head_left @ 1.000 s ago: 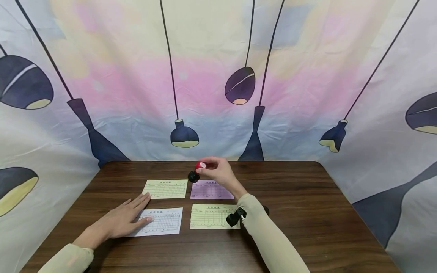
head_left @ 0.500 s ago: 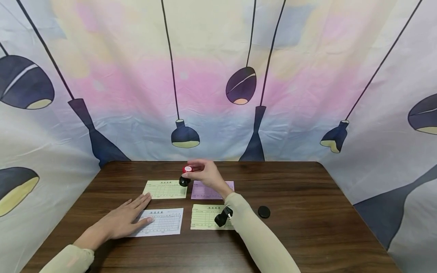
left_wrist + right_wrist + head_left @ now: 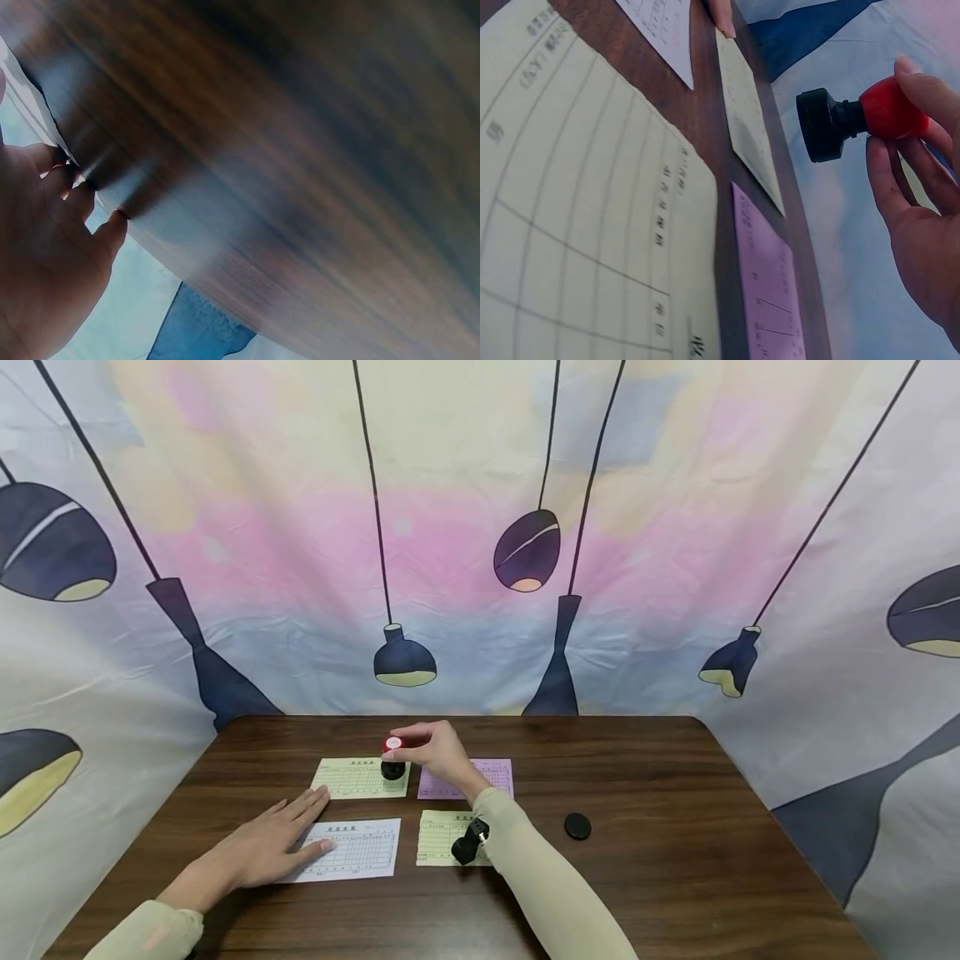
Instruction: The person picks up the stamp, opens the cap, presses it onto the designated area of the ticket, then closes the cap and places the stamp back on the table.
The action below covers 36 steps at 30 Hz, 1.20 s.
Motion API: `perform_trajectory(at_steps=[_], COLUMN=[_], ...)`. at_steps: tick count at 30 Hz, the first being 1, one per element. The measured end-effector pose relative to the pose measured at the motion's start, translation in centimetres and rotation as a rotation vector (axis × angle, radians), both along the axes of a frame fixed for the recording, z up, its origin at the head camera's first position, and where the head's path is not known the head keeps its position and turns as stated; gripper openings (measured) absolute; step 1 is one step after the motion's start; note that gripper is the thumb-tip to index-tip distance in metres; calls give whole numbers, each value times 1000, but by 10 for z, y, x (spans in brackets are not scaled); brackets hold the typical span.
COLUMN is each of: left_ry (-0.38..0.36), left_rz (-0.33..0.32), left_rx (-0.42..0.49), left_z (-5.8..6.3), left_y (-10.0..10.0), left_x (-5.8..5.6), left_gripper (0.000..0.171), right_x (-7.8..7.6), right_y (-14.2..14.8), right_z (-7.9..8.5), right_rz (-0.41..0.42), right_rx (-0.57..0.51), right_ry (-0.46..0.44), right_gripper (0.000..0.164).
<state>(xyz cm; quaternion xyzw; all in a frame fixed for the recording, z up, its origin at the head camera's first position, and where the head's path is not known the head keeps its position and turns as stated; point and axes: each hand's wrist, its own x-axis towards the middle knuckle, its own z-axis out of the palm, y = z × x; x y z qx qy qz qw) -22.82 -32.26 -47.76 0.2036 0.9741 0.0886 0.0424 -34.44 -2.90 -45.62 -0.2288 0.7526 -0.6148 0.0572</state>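
My right hand (image 3: 441, 758) pinches the red knob of a stamp (image 3: 392, 769) with a round black base. In the head view the stamp stands over the right part of the far-left yellow slip (image 3: 348, 778). The right wrist view shows thumb and fingers round the knob of the stamp (image 3: 889, 109), its base apart from the papers. Flat and spread, my left hand (image 3: 262, 845) rests across the white slip (image 3: 360, 847), fingertips at the yellow slip's near-left corner. The left wrist view catches only part of the left hand (image 3: 52, 247) against the tabletop.
A purple slip (image 3: 495, 772) lies at far right of the group, with a second yellow slip (image 3: 438, 839) nearer, partly hidden by the right wrist's camera (image 3: 470, 842). A round black disc (image 3: 577, 827) sits right of them on the wooden table (image 3: 675, 860). Patterned cloth hangs behind.
My right hand has carried the stamp left and down, from beside the purple slip to over the far-left yellow slip. The black disc is now uncovered. My left hand has stayed put.
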Motion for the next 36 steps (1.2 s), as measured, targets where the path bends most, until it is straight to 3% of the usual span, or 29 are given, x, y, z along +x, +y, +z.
perform_trajectory(at_steps=[14,36], left_ry=[9,-2], left_rz=[-16,-4], left_rx=[-11,-14], left_z=[0,-2], left_y=[4,-2], left_x=[-2,-1], left_gripper=[88,89], right_x=[0,2], right_y=[-6,-14], right_z=[-15,-14], right_rz=[-33,-8], right_rx=[117,178], right_ry=[-9,12], right_gripper=[42,38])
